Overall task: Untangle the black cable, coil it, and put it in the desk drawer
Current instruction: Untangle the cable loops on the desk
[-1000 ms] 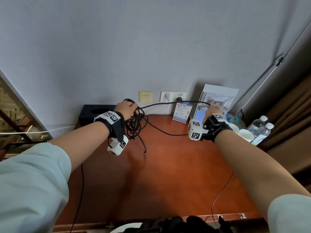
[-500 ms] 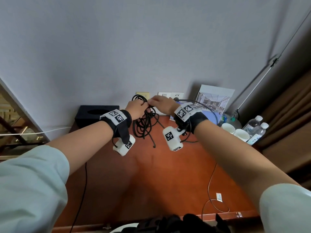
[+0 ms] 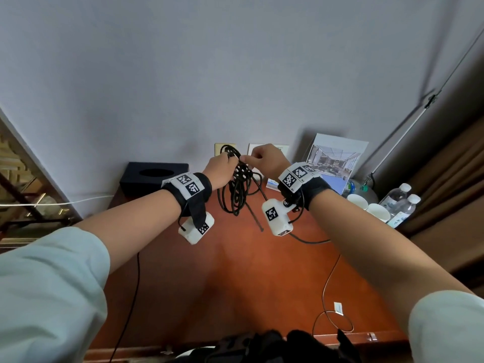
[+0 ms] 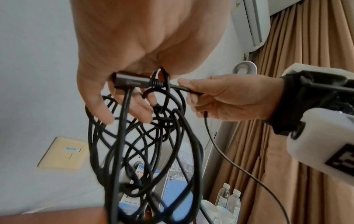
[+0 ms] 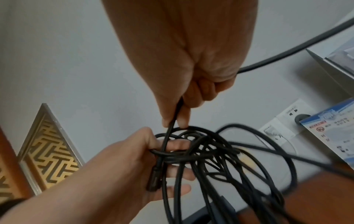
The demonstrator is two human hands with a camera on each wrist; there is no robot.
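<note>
Head view: black cable [image 3: 237, 195] between hands [image 3: 245, 166].

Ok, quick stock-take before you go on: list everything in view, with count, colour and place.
black cable: one, black, loops hanging from both hands above the desk
desk: one, reddish wood, under the hands
tissue box: one, black, desk's far left
leaning picture card: one, white and blue, against the wall, far right
cups: two, white, right edge
water bottles: two, clear, beside the cups
wall plates: one cream, one white beside it, behind the hands
thin wire: one, dark, desk's near right
left hand: holds the loops and plug
right hand: pinches one strand
</note>
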